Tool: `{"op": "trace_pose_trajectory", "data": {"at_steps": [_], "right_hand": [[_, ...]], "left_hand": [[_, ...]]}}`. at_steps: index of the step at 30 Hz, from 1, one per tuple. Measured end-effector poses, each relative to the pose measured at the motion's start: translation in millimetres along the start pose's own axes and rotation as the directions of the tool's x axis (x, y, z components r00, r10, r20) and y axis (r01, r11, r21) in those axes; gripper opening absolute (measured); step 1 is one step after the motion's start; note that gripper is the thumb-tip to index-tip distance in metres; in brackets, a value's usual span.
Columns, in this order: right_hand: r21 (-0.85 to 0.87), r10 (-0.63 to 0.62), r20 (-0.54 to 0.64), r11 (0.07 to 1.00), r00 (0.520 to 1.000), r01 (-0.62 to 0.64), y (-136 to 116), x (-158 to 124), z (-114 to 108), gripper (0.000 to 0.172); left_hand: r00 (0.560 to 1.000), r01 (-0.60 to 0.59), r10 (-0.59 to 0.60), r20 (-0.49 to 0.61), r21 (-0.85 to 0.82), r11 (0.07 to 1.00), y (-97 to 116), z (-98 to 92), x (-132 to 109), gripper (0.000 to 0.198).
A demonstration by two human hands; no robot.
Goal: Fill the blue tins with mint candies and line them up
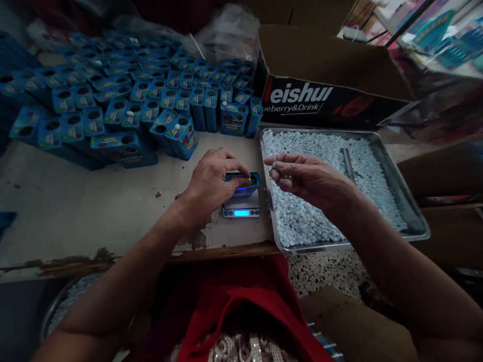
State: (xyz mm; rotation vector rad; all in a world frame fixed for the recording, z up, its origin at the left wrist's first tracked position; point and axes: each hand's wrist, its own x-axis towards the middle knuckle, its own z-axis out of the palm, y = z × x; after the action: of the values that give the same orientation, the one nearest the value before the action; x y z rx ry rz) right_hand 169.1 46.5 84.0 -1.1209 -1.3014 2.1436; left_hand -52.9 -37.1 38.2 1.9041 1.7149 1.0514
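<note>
Where the printing can be read, the cardboard box (332,80) behind the tray shows "eishui" in white on its dark side, with "ueberry&Drink" beneath it, both cut off at the left edge, and one of the blue tins at the front of the heap carries "CARAMELO MACIZO" on its face. These stacked blue tins (124,95) cover the far left of the worn white table (94,201), most with a round hole in the lid. The left hand (211,181) reaches in from below, palm down, fingers curled over a single blue tin (243,183) that sits on a small digital scale (241,207); thumb and fingertips pinch the tin's top edge. The scale's display glows blue, its figures too small to read. The right hand (305,178) hovers over the near left corner of the metal tray (411,226), just right of the tin, fingers drawn together and pointing left, apparently pinching a few pale candies, though what it holds is hard to make out. The tray is filled with pale blue-white candies (320,151), and a metal scoop handle (347,162) lies among them.
</note>
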Motion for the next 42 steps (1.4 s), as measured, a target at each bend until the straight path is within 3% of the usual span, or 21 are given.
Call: {"op": "trace_pose_trajectory", "data": {"at_steps": [4,6,8,9,11,13,15,17,19,23,25,27,30,32,33,36,39,42], "right_hand": [[-0.051,-0.021,-0.014,0.999,1.000,0.020,-1,-6,-2,0.016],[-0.027,-0.023,-0.030,0.999,0.999,0.022,-1,-5,-3,0.015],[0.007,-0.026,-0.052,1.000,0.998,0.026,-1,-3,-5,0.015],[0.017,-0.032,-0.068,0.999,0.997,0.033,-1,-2,-6,0.014],[0.031,-0.036,-0.112,0.999,0.993,0.040,0,0,-6,0.011],[0.053,-0.016,-0.153,0.998,0.988,0.024,1,3,-3,0.014],[0.088,0.021,-0.154,0.996,0.988,-0.007,2,7,1,0.025],[0.074,0.043,-0.076,0.997,0.996,-0.037,5,15,5,0.021],[0.003,0.066,0.009,0.998,0.998,-0.066,11,26,10,0.008],[-0.106,0.138,0.084,0.986,0.987,-0.128,28,45,32,0.032],[-0.116,0.139,0.091,0.985,0.986,-0.129,32,53,50,0.045],[-0.134,0.063,0.119,0.990,0.991,-0.047,32,62,71,0.050],[-0.246,-0.108,0.196,0.957,0.975,0.156,25,84,100,0.048],[-0.456,-0.249,0.161,0.839,0.955,0.296,18,103,113,0.043],[-0.591,-0.347,0.145,0.721,0.927,0.362,14,113,117,0.037],[-0.905,-0.517,0.223,0.205,0.826,0.373,4,141,122,0.031],[-0.945,-0.432,0.323,-0.200,0.842,0.260,-6,164,127,0.046],[-0.887,-0.284,0.343,-0.412,0.895,0.209,-15,183,136,0.044]], "left_hand": [[0.997,-0.069,0.070,0.035,-0.024,0.997,8,3.9,8,0.005],[0.993,-0.114,0.114,-0.011,-0.035,0.993,10,3.5,11,0.002],[0.986,-0.160,0.161,-0.036,0.013,0.987,12,2.8,13,0.020],[0.983,-0.184,0.184,0.001,0.061,0.981,13,2.4,12,0.036],[0.964,-0.222,0.191,0.186,0.164,0.961,18,1.0,7,0.055],[0.922,-0.227,0.133,0.363,0.230,0.946,20,-5.1,-2,0.046],[0.921,-0.182,0.070,0.384,0.262,0.948,13,-23.4,-14,0.038],[0.966,-0.076,-0.003,0.258,0.296,0.952,-8,-61.9,-30,0.039],[0.989,0.075,-0.112,0.092,0.339,0.938,-39,-121.4,-53,0.044],[0.943,0.305,-0.332,-0.023,0.453,0.838,-115,-260.5,-107,0.045],[0.904,0.380,-0.428,-0.007,0.475,0.794,-148,-312.9,-130,0.047],[0.893,0.380,-0.449,0.033,0.478,0.792,-174,-345.0,-149,0.051],[0.906,0.347,-0.421,0.046,0.487,0.801,-200,-359.2,-173,0.050],[0.936,0.264,-0.347,0.054,0.544,0.797,-216,-352.8,-190,0.044],[0.953,0.219,-0.302,0.038,0.601,0.769,-224,-346.9,-198,0.042],[0.980,0.170,-0.187,-0.072,0.795,0.582,-246,-326.5,-217,0.041],[0.985,0.158,-0.143,-0.101,0.865,0.477,-259,-315.0,-225,0.038],[0.988,0.139,-0.124,-0.088,0.850,0.508,-259,-315.6,-224,0.040]]}}
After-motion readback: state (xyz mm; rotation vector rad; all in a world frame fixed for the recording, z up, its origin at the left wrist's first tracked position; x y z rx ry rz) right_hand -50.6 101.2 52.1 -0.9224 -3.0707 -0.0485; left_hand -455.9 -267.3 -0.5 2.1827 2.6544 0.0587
